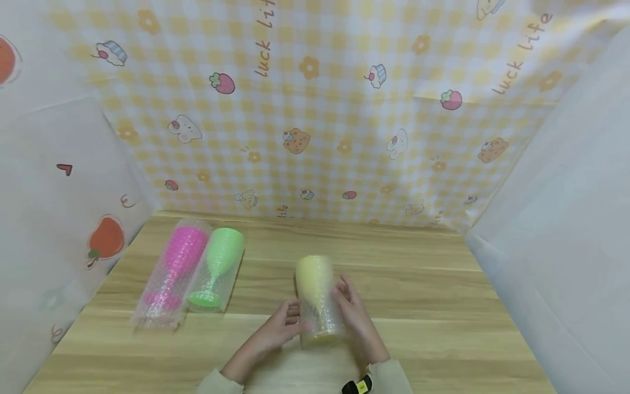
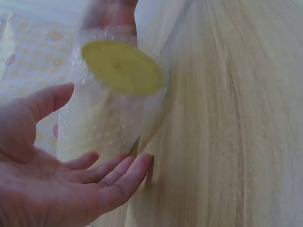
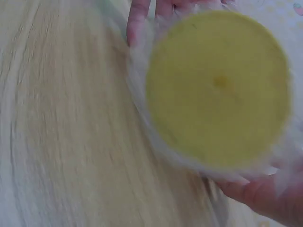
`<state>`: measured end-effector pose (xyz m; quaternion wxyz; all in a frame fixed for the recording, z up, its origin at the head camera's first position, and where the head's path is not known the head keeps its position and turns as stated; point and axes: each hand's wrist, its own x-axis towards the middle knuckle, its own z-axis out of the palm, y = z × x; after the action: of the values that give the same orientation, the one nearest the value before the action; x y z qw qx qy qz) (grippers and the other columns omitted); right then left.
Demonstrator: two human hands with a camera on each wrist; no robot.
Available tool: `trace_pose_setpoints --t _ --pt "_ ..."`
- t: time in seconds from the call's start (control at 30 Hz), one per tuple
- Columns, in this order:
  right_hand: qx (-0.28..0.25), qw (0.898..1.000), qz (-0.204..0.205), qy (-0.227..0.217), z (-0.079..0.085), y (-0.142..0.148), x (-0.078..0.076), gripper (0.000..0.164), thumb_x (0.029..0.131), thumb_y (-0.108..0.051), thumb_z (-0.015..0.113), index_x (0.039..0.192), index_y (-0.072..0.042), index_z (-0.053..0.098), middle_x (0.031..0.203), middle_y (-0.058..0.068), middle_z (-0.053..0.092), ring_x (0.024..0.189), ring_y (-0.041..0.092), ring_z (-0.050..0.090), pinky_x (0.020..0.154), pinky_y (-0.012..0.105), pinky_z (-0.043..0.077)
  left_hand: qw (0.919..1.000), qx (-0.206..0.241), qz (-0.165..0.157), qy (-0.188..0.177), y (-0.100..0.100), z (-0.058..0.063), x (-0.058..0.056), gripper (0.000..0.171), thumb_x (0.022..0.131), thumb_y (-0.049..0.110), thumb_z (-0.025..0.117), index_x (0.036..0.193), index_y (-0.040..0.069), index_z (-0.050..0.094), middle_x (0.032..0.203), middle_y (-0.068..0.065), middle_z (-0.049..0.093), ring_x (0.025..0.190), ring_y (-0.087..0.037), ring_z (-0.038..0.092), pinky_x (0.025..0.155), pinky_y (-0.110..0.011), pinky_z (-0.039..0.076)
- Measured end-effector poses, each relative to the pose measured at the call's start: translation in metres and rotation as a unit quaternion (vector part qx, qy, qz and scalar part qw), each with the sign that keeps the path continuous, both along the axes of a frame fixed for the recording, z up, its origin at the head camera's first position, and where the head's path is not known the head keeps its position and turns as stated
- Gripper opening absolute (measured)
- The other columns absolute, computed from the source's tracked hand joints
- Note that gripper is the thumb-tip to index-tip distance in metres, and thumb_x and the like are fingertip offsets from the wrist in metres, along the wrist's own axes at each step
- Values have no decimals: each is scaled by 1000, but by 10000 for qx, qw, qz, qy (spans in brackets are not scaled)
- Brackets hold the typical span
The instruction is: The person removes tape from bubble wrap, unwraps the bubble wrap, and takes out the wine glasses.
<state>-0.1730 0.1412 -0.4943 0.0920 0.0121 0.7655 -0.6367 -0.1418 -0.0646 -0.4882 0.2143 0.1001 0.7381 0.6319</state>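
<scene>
Between loosely curved hands (image 1: pixel 281 330) (image 1: pixel 356 316), yellow goblet (image 1: pixel 314 279)

Yellow goblet (image 1: pixel 313 279) in bubble wrap, lying lengthwise, flat round base at near end, bowl at far end.

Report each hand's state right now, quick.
Left hand: open, at the wrapped yellow goblet.
Right hand: at the goblet's other side; cannot tell whether it grips.

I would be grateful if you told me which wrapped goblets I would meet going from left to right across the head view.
Pink goblet → green goblet → yellow goblet.
</scene>
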Motion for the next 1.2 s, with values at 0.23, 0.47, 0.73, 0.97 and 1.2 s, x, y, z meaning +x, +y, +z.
trace_pose_setpoints --t 0.23,0.47,0.73,0.97,1.2 --pt "513 9961 155 695 1 -10 8 62 96 -33 49 144 -3 25 140 26 36 123 45 43 95 51 47 9994 -230 247 -43 -5 6 -7 75 93 37 52 140 -11 20 141 -38 26 122 -49 41 90 -50 50" --pt "811 9909 430 981 12 -26 16 65 91 -35 57 142 -3 29 143 23 31 117 40 46 86 48 51 9840 -957 1116 1010 -5 15 -35 78 90 37 57 147 3 15 147 -34 16 128 -52 31 97 -66 36" --pt "1147 9782 901 1481 16 -32 20 63 88 -32 62 138 -4 36 138 18 37 113 34 46 85 39 51 9728 -1315 1024 1611 -1 16 -49 74 87 34 62 146 7 25 148 -26 25 131 -50 26 92 -73 32" --pt "610 9895 743 1082 15 -24 16 55 92 -23 56 137 0 35 137 24 38 105 32 54 83 34 54 9812 -1055 1125 1165 -4 10 -45 75 83 28 66 144 11 26 143 -31 24 122 -52 36 87 -69 41" --pt "701 9884 641 1183 13 -19 14 53 93 -25 55 135 2 37 138 25 38 109 35 51 84 35 54 9866 -856 923 1037 2 8 -35 74 82 31 68 142 9 29 141 -31 29 119 -50 41 86 -62 47"
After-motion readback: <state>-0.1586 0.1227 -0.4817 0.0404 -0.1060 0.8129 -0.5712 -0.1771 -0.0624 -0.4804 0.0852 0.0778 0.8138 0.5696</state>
